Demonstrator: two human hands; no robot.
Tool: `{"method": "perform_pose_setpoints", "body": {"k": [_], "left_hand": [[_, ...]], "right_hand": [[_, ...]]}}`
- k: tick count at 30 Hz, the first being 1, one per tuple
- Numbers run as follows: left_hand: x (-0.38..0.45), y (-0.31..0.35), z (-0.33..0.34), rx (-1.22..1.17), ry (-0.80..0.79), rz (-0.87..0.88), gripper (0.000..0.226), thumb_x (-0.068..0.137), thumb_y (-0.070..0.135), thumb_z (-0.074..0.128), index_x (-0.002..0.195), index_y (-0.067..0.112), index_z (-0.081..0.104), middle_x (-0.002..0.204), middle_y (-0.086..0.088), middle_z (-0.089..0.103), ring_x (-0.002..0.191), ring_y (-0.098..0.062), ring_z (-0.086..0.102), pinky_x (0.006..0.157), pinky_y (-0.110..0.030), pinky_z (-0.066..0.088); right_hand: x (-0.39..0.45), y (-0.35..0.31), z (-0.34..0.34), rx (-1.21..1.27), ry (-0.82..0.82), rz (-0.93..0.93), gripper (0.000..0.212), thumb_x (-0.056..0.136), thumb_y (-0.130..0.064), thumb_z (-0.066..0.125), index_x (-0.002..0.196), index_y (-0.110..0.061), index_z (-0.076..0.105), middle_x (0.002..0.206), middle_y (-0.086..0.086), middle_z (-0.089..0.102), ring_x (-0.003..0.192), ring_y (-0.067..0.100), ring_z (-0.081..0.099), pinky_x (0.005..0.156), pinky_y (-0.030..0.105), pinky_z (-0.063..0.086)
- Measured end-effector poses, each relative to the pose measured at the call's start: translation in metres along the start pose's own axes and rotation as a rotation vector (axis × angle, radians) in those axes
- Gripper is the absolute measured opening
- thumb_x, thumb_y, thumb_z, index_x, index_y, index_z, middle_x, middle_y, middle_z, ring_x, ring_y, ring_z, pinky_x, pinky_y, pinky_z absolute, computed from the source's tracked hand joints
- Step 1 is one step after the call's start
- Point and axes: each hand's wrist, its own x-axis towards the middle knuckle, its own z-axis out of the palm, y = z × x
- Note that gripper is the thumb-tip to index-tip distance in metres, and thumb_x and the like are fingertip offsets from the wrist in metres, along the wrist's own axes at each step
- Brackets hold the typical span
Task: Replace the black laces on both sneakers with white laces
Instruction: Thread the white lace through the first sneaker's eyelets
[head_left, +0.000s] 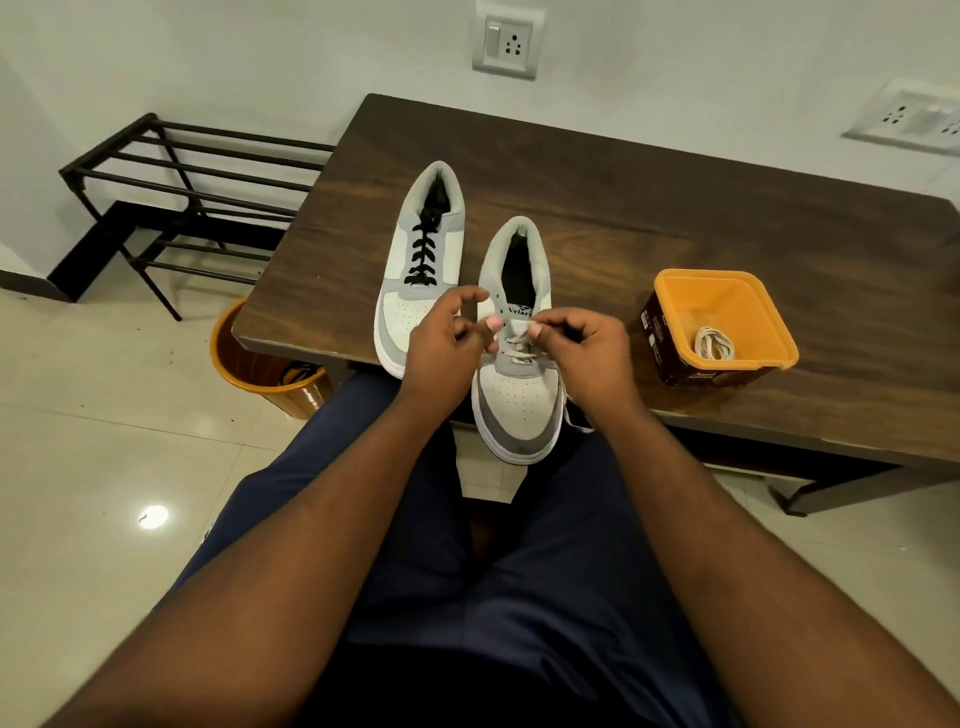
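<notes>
Two grey-and-white sneakers lie on a dark wooden table (649, 208). The left sneaker (423, 260) carries black laces (422, 254). The right sneaker (519, 364) overhangs the table's near edge, with a white lace (514, 348) threaded through its lower eyelets. My left hand (447, 343) pinches the lace at the shoe's left side. My right hand (582, 348) pinches the lace just right of the tongue. A loose lace end (579, 421) hangs beside the shoe under my right wrist.
An orange tub (727, 291) with a coiled white lace (714, 344) stands on the table to the right. An orange bin (244, 364) holding black lace sits on the floor under the table's left corner. A black metal rack (182, 197) stands at the far left.
</notes>
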Motion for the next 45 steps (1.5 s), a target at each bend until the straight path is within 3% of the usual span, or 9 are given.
{"method": "perform_pose_setpoints", "body": {"k": [4,7,14,19,27,32,38,42,45], "left_hand": [[0.02,-0.006,0.016,0.14,0.155,-0.092,0.024,0.088,0.04,0.068,0.096,0.018,0.061,0.082,0.006,0.063,0.077,-0.01,0.06,0.075,-0.033,0.053],[0.027,-0.01,0.023,0.161,0.145,-0.139,0.031,0.079,0.044,0.075,0.083,0.016,0.064,0.078,0.004,0.066,0.077,-0.016,0.065,0.076,-0.042,0.057],[0.028,-0.016,0.018,0.091,0.131,-0.192,0.014,0.082,0.025,0.07,0.074,0.015,0.075,0.063,0.004,0.069,0.064,-0.016,0.066,0.073,-0.04,0.06],[0.026,-0.011,0.018,-0.04,0.115,-0.251,0.017,0.082,0.007,0.067,0.065,0.01,0.071,0.056,0.001,0.062,0.052,-0.009,0.051,0.059,-0.027,0.047],[0.013,-0.017,0.017,-0.199,0.058,-0.26,0.012,0.093,0.011,0.064,0.092,0.003,0.073,0.067,0.0,0.066,0.052,0.0,0.056,0.055,-0.017,0.047],[0.012,-0.018,0.018,-0.141,0.064,-0.209,0.006,0.09,0.004,0.065,0.093,0.003,0.07,0.075,0.0,0.067,0.061,-0.002,0.06,0.06,-0.019,0.049],[0.014,-0.016,0.016,-0.228,0.245,-0.275,0.024,0.096,0.001,0.049,0.083,0.019,0.056,0.084,-0.005,0.06,0.066,-0.015,0.056,0.053,-0.028,0.051],[0.027,-0.011,-0.012,-0.224,0.643,-0.358,0.018,0.094,0.002,0.051,0.091,0.019,0.056,0.093,-0.001,0.058,0.084,-0.015,0.056,0.071,-0.022,0.048],[0.028,-0.005,-0.023,-0.097,0.652,-0.223,0.029,0.087,0.002,0.064,0.102,0.026,0.056,0.109,-0.005,0.057,0.094,-0.012,0.056,0.082,-0.027,0.055]], "right_hand": [[0.013,-0.001,0.001,-0.18,0.091,-0.013,0.009,0.085,-0.012,0.07,0.091,-0.014,0.075,0.091,0.0,0.07,0.076,0.001,0.064,0.062,0.005,0.045],[0.018,0.0,0.005,-0.293,0.072,-0.033,0.006,0.084,-0.013,0.071,0.088,-0.013,0.076,0.091,0.002,0.064,0.078,0.01,0.062,0.066,0.017,0.051],[0.024,-0.002,0.019,-0.435,-0.013,-0.092,0.013,0.086,-0.011,0.067,0.095,-0.008,0.076,0.089,0.004,0.061,0.086,0.021,0.062,0.081,0.036,0.053],[0.024,0.007,0.025,-0.337,-0.029,-0.002,0.013,0.086,-0.009,0.064,0.089,-0.01,0.076,0.084,0.001,0.07,0.077,0.013,0.066,0.077,0.034,0.055],[0.02,0.017,0.032,-0.125,-0.043,0.079,0.011,0.09,-0.007,0.061,0.088,-0.004,0.071,0.059,-0.012,0.057,0.044,-0.002,0.049,0.05,0.016,0.04],[0.021,0.021,0.028,-0.105,-0.063,0.058,0.012,0.09,-0.008,0.064,0.095,-0.003,0.074,0.089,0.008,0.069,0.074,0.008,0.064,0.072,0.028,0.054],[0.02,0.024,0.014,-0.151,-0.079,0.009,0.015,0.089,-0.014,0.068,0.101,-0.015,0.076,0.098,0.002,0.069,0.093,0.014,0.066,0.09,0.035,0.054],[0.021,0.022,-0.002,-0.236,-0.099,-0.063,0.02,0.09,-0.016,0.067,0.109,-0.016,0.073,0.09,-0.006,0.059,0.084,0.003,0.059,0.083,0.021,0.05],[0.03,0.02,-0.01,-0.313,-0.118,-0.141,0.022,0.089,-0.014,0.068,0.11,-0.017,0.073,0.094,-0.01,0.054,0.092,0.011,0.058,0.087,0.029,0.053]]}}
